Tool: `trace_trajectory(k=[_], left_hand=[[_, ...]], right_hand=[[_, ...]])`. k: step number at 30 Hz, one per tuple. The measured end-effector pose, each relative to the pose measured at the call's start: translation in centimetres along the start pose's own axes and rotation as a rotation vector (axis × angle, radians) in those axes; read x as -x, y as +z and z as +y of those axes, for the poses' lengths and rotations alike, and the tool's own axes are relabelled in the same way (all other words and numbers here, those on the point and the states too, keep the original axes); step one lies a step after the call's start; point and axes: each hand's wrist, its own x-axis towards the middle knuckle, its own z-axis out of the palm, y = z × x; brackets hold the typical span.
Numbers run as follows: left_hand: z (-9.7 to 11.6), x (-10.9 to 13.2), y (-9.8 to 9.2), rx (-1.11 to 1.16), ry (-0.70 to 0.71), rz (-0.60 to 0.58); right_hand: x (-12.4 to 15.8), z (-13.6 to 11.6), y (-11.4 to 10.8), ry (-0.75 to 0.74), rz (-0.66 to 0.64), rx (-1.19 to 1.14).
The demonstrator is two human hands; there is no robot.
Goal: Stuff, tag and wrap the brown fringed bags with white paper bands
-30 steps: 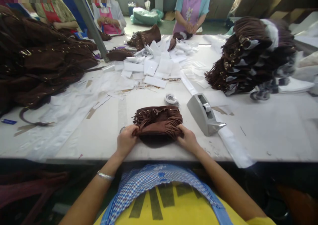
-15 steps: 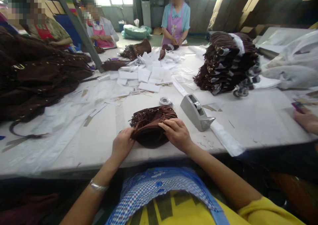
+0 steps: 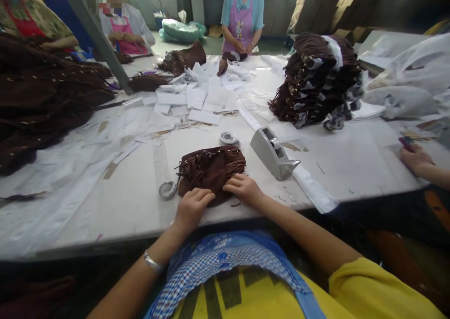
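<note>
A small brown suede pouch with fringe (image 3: pixel 210 167) lies on the white table (image 3: pixel 133 201) close to its near edge. My left hand (image 3: pixel 191 208) rests on the pouch's near edge with its fingers curled over the suede. My right hand (image 3: pixel 243 189) presses on the near right part of the pouch, fingers bent and close together. A small roll of clear tape (image 3: pixel 168 189) lies just left of the pouch.
A grey tape dispenser (image 3: pixel 272 152) stands right of the pouch, another tape roll (image 3: pixel 229 138) behind it. White paper pieces (image 3: pixel 197 98) cover the middle. Brown fringed bags are stacked at right (image 3: pixel 312 77) and left (image 3: pixel 42 103). Another person's hand (image 3: pixel 415 158) rests at the right edge; three people work at the far side.
Both my hands slid together onto the pouch's near edge; the left came off its left side. The tape roll beside it is now uncovered. The view shifted left.
</note>
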Motion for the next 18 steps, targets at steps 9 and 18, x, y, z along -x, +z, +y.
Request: trace_trajectory(k=[9,18], left_hand=[[2.2,0.2,-0.7,-0.048,-0.113,-0.295],[0.2,0.6,-0.4,0.44,-0.252,-0.18]], right_hand=[[4.7,-3.1,-2.0,0.523,0.342,-0.163],[2.2,-2.1,1.7,0.756,0.33,-0.342]])
